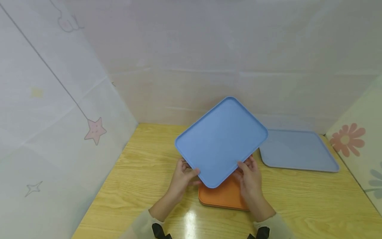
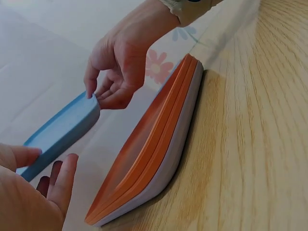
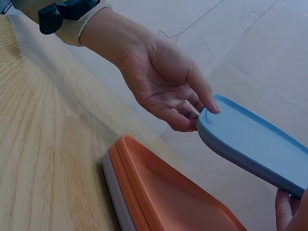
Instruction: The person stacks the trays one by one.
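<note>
A blue rectangular tray (image 1: 222,141) is held up in the air by both hands, turned so that one corner points toward the person. My left hand (image 1: 180,177) pinches its near left edge, thumb on top and fingers beneath. At the near right edge my right hand (image 1: 250,176) grips it the same way. Below, partly hidden by the blue tray, a stack of orange trays (image 1: 222,198) lies on the table. In the left wrist view a pale greyish tray (image 2: 166,180) shows at the bottom of that stack, under the orange ones.
To the right, near the back, a greyish-blue tray (image 1: 299,149) lies flat on the wooden table (image 1: 134,172). White cloth walls (image 1: 209,59) with printed drawings stand behind and on both sides.
</note>
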Available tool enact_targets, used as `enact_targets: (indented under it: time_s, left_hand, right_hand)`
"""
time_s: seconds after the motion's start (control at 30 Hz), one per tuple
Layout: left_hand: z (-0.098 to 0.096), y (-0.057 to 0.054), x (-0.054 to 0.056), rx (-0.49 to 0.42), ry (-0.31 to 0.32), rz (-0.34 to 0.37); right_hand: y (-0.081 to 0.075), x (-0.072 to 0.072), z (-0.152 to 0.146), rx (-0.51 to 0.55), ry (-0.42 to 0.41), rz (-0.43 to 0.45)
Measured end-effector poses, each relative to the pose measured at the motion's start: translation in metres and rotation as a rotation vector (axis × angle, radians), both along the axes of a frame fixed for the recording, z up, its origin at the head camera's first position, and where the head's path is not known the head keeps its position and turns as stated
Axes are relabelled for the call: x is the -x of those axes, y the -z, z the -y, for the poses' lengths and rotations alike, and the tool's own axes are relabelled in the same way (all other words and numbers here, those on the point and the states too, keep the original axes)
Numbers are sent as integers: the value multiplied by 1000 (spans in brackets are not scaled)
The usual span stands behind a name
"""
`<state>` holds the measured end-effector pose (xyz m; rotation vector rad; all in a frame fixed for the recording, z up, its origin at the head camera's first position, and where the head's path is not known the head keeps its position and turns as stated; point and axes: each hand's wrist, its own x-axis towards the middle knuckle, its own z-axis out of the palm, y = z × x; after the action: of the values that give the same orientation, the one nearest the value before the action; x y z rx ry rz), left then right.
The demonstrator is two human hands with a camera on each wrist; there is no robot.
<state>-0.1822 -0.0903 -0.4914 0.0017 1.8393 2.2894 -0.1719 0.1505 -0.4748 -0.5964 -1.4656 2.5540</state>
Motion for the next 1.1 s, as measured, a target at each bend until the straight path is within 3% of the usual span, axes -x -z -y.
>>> enact_targets:
  time_s: [0.2,0.47,0.63,0.83,1.1]
  left_hand:
    - [11,-2,3,2,64,-23]
    - [38,-13,25,78,32,-54]
    - [50,-18,37,132,68,-70]
    - [56,-22,48,294,107,-56]
    - [54,-25,55,349,193,-34]
  right_hand:
    - [-3,0,-14,-15,-32,14]
    - [-3,-2,-35,-84,-115,40]
    - [-2,-2,-44,-98,-158,53]
    - [-1,-5,-54,-126,-244,25]
    - [6,-5,-66,-177,-345,18]
